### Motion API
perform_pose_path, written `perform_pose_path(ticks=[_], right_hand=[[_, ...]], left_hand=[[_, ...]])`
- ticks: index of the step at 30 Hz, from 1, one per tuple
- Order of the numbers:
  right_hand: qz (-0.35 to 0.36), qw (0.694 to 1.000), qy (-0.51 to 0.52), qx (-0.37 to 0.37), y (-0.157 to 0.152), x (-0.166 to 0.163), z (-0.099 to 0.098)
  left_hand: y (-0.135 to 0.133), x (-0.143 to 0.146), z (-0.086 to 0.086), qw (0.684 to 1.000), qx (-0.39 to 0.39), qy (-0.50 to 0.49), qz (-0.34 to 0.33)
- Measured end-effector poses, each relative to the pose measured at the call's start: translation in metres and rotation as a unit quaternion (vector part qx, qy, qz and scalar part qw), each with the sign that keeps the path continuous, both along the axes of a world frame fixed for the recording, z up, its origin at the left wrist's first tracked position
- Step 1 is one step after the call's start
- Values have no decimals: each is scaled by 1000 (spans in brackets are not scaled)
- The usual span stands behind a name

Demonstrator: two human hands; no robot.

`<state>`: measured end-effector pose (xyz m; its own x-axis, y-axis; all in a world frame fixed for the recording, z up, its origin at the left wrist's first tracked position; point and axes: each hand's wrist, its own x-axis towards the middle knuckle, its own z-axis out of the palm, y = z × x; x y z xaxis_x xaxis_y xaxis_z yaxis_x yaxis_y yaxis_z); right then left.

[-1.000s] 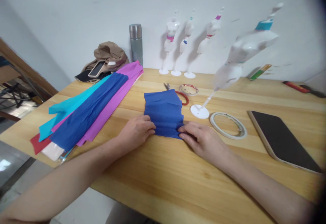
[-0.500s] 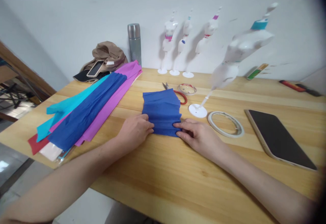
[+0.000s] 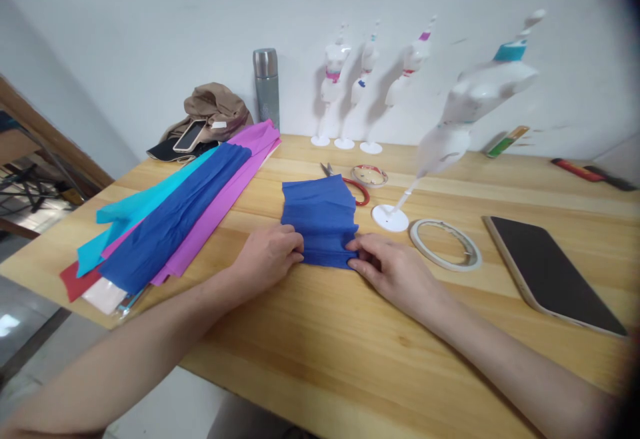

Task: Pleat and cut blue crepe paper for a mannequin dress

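A small piece of blue crepe paper (image 3: pixel 320 216), with creases running across its near part, lies flat on the wooden table. My left hand (image 3: pixel 267 252) pinches its near left edge, the fingers curled and the thumb low. At the near right corner, my right hand (image 3: pixel 393 262) grips the paper between thumb and index finger. Scissors with red handles (image 3: pixel 363 192) lie partly hidden beneath the paper's far right corner. Just right of my right hand rests a roll of white tape (image 3: pixel 445 244). The nearest white mannequin (image 3: pixel 457 109), with a teal band at its neck, stands behind the tape.
Strips of coloured crepe paper (image 3: pixel 175 219) are piled at the left. A tablet (image 3: pixel 553 272) lies right. Along the wall stand three smaller mannequins (image 3: pixel 336 79) and a thermos (image 3: pixel 267 89), beside a brown cloth bag (image 3: pixel 220 106) with a phone (image 3: pixel 190 136). Another tape roll (image 3: pixel 369 174) lies mid-table.
Both hands keep their hold on the blue paper; the creased near edge looks slightly more folded over. The whole view has shifted a little.
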<state>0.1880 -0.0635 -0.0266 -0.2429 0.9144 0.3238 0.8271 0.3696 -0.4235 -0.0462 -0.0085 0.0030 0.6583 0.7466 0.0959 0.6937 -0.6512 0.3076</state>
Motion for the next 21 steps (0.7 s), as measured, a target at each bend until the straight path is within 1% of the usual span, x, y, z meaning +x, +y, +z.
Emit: perform_pose_path(ticks=[5, 10, 13, 16, 19, 21], right_hand=[[52, 996, -20, 67, -4, 1, -2], [77, 994, -15, 81, -5, 3, -3], [86, 994, -9, 68, -5, 3, -2], [90, 995, 11, 39, -4, 3, 0], [64, 997, 40, 13, -2, 3, -1], [42, 998, 46, -2, -1, 3, -2]], left_hand=[[-6, -2, 1, 995, 68, 51, -43], [-11, -5, 2, 989, 107, 80, -67], [-10, -6, 1, 991, 91, 72, -66], [-6, -6, 0, 997, 39, 45, -48], [-3, -6, -1, 1000, -16, 2, -14], [-2, -5, 0, 999, -38, -18, 8]])
